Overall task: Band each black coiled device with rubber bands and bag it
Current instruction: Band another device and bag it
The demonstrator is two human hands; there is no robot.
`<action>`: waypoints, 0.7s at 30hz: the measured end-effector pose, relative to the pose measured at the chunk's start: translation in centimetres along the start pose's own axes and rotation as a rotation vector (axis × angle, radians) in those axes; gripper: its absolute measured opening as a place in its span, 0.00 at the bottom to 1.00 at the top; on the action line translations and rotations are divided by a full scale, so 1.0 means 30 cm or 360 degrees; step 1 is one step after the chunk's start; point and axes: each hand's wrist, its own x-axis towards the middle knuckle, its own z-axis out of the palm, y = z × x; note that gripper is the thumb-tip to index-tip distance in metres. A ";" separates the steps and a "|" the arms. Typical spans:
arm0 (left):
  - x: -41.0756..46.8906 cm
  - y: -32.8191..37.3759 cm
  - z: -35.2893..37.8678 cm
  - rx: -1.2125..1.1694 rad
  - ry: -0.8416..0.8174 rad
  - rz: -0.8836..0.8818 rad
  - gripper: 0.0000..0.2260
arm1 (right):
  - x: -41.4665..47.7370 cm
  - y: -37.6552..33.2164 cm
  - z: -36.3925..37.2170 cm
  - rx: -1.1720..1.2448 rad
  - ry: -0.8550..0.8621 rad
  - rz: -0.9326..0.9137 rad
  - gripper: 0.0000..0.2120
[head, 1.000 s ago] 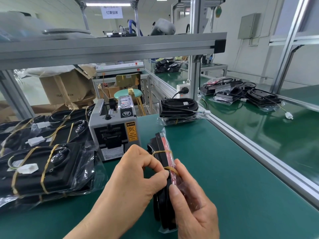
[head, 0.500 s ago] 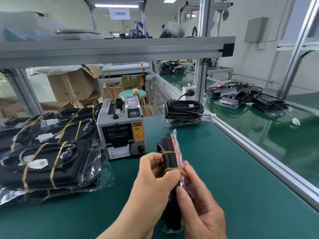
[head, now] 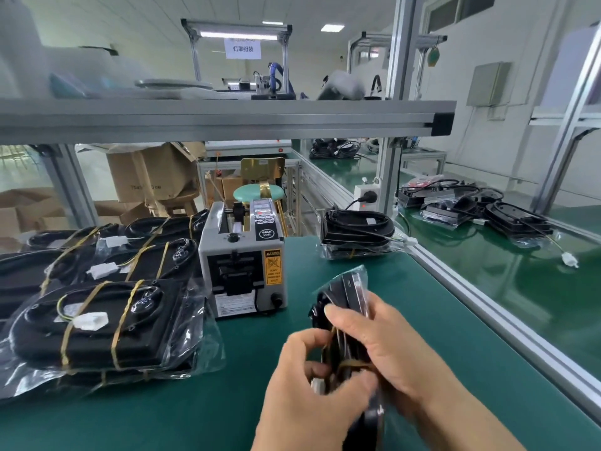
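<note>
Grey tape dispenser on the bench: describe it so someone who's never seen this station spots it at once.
On the green bench mat, just right of the pile of bagged, rubber-banded black coiled devices, stands a grey box-shaped tape dispenser. Unlike the flat black bags around it, it is upright and hard-cased, with a yellow caution sticker on its front and a black knob on top.

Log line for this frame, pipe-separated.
phase: banding | left hand: pinches band | right hand: grips device, on edge | bagged stack: left of dispenser
</note>
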 end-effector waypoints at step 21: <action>0.502 0.027 -0.262 -0.1083 0.0823 -0.0609 0.05 | 0.065 -0.018 0.079 -0.0426 -0.0182 0.0094 0.18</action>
